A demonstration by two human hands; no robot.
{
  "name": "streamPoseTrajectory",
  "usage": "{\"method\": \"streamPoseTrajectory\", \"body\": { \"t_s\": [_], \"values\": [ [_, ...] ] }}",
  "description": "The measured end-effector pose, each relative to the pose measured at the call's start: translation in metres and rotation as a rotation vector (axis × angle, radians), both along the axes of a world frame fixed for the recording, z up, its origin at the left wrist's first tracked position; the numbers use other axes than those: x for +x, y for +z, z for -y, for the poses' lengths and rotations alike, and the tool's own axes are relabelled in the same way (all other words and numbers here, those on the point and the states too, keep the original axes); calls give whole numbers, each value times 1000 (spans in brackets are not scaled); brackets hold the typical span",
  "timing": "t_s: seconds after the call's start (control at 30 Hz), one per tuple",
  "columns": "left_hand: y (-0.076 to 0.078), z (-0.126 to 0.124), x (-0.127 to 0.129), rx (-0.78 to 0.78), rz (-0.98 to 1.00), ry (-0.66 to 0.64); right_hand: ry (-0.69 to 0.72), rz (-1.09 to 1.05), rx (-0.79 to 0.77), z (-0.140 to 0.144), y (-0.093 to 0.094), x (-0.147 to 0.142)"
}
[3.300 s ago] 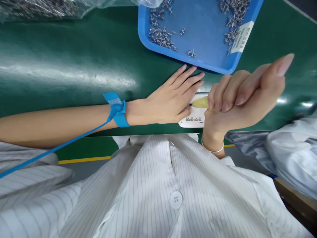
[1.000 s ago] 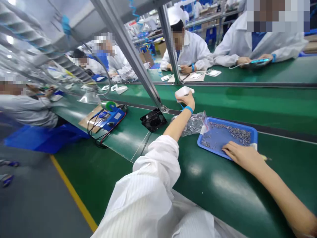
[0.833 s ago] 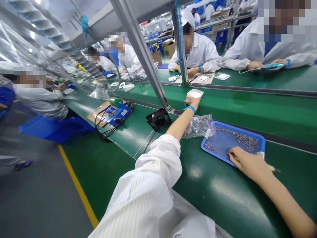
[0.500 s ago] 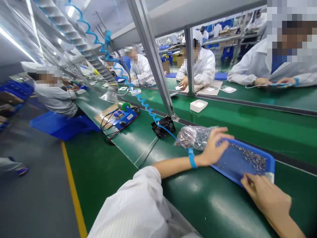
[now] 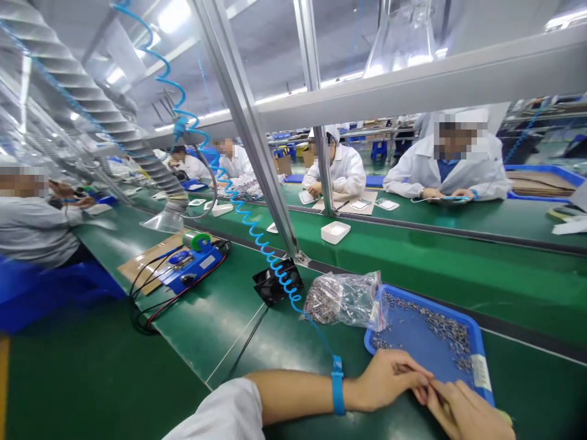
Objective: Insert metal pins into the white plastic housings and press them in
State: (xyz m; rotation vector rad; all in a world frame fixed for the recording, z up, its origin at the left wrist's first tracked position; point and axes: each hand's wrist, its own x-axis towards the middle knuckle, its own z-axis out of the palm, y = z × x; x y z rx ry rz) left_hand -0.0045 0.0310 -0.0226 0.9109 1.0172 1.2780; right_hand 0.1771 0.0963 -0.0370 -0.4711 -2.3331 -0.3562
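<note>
My left hand [image 5: 397, 380], with a blue wrist strap [image 5: 338, 385] on its wrist, is closed in a pinch. Its fingertips meet those of my right hand [image 5: 472, 410] over the near edge of a blue tray [image 5: 368, 339]. My right hand is closed too, and whatever lies between the fingers is too small or hidden to name. Small metal parts [image 5: 440, 324] are scattered in the tray, mostly along its far and right sides. Against the tray's left end lies a clear plastic bag [image 5: 342, 299] of similar small parts. A yellow-green bit shows beside my right hand.
A black fan [image 5: 277, 282] stands left of the bag, behind a coiled blue cord [image 5: 247, 217]. Farther left is a blue device with a green-ended spool [image 5: 195, 260] and cables. A metal post [image 5: 257, 140] rises from the bench. Co-workers sit across and to the left.
My left hand has come down from above the tray's left end to meet my right hand at the near edge. Its open fingers have closed. The view has turned and levelled.
</note>
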Motion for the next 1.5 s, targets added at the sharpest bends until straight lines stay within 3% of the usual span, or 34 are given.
{"method": "streamPoseTrajectory", "body": {
  "t_s": [0.1, 0.37, 0.77, 0.9, 1.2, 1.33, 1.5],
  "values": [
    [2, 4, 1, -15, 10, 50, -46, 3, -31, 4, 12, -3],
    [11, 4, -3, 16, -60, 124, 44, -95, -50, 4, 37, -14],
    [7, 5, -12, 149, -236, 150, 139, -86, -28, -2, 37, -12],
    [1, 3, -19, 211, -402, 142, 168, -95, 12, -6, 34, -12],
    [2, 0, -25, 400, -717, 229, 36, -57, 75, -5, 27, -16],
    [4, 2, -28, 548, -835, 191, 32, -63, 56, -2, 28, -16],
    [2, 1, -32, 608, -849, 122, 32, 1, 0, -2, 24, -16]
  ]
}}
